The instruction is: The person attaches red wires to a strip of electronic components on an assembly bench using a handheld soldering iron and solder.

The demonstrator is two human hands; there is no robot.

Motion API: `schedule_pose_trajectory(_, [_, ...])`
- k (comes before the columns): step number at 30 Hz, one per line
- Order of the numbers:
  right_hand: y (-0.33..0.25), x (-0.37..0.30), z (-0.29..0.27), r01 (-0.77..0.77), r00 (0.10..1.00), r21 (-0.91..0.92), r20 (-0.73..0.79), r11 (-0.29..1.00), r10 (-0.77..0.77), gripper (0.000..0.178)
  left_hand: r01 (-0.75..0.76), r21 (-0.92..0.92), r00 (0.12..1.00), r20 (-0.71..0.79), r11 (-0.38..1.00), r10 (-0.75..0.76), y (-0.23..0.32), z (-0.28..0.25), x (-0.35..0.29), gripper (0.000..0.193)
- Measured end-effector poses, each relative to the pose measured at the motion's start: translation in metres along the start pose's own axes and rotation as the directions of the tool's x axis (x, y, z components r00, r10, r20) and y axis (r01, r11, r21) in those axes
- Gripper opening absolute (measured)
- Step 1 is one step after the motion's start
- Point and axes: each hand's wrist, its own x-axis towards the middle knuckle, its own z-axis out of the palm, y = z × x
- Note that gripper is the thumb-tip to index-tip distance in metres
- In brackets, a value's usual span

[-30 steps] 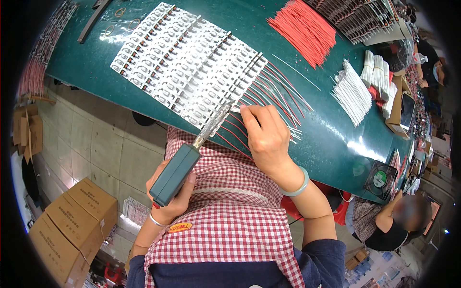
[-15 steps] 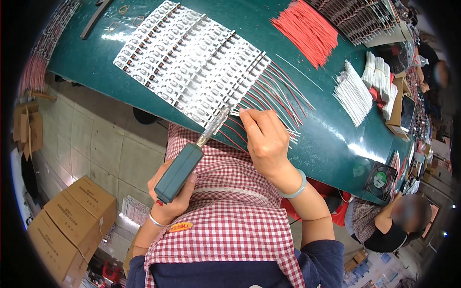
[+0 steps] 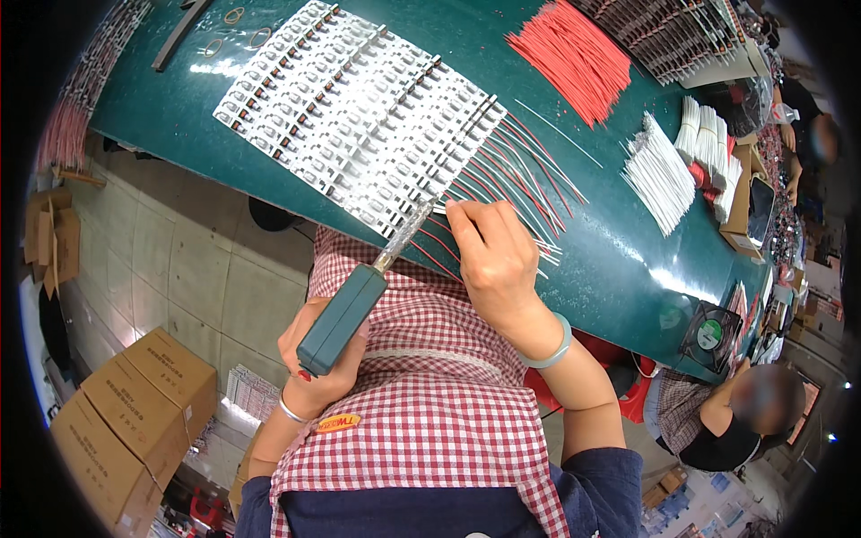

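My left hand (image 3: 330, 384) is closed round the dark green body of a soldering gun (image 3: 343, 318). Its metal barrel slants up to the right, and the tip reaches the near right corner of a panel of white circuit boards (image 3: 345, 134). Just right of that tip, my right hand (image 3: 499, 260) pinches the end of a white wire (image 3: 439, 209); the exact contact at the board is too small to tell. Red and white wires (image 3: 529, 170) fan out from the panel's right edge, some passing behind my right hand.
On the green table (image 3: 619, 296) lie a heap of red wires (image 3: 574, 58) and a pile of white wires (image 3: 659, 175). A fan (image 3: 708, 336) stands near the right end. Cardboard boxes (image 3: 134, 412) sit on the floor at left. Another person (image 3: 717, 412) is at right.
The soldering gun's body and my left hand have shifted slightly to the right and the gun has tilted a little. My right hand stays almost in place, still pinching.
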Motion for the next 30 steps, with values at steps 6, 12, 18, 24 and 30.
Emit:
schedule_pose_trajectory(6, [-0.001, 0.000, -0.001, -0.007, 1.000, -0.003, 0.009, 1.000, 0.007, 0.030, 0.086, -0.052, 0.996, 0.009, 0.995, -0.086, -0.023, 0.000, -0.026, 0.023])
schedule_pose_trajectory(12, [-0.001, -0.002, 0.001, -0.026, 1.000, 0.028, -0.010, 0.999, 0.026, 0.031, 0.095, -0.051, 0.996, 0.005, 0.994, -0.095, -0.025, -0.001, -0.033, 0.026])
schedule_pose_trajectory(18, [-0.009, -0.008, -0.003, -0.033, 0.999, 0.073, -0.028, 0.997, 0.035, 0.032, 0.090, -0.048, 0.996, 0.009, 0.995, -0.089, -0.032, -0.002, -0.039, 0.025])
schedule_pose_trajectory(24, [-0.011, -0.012, 0.002, -0.052, 0.998, 0.094, -0.019, 0.994, 0.054, 0.032, 0.063, -0.032, 0.998, 0.014, 0.997, -0.063, -0.025, -0.003, -0.033, 0.023])
schedule_pose_trajectory(30, [-0.011, -0.011, 0.002, -0.044, 0.999, 0.066, -0.009, 0.997, 0.044, 0.033, -0.014, 0.014, 1.000, -0.008, 1.000, 0.014, -0.006, -0.005, -0.014, 0.020])
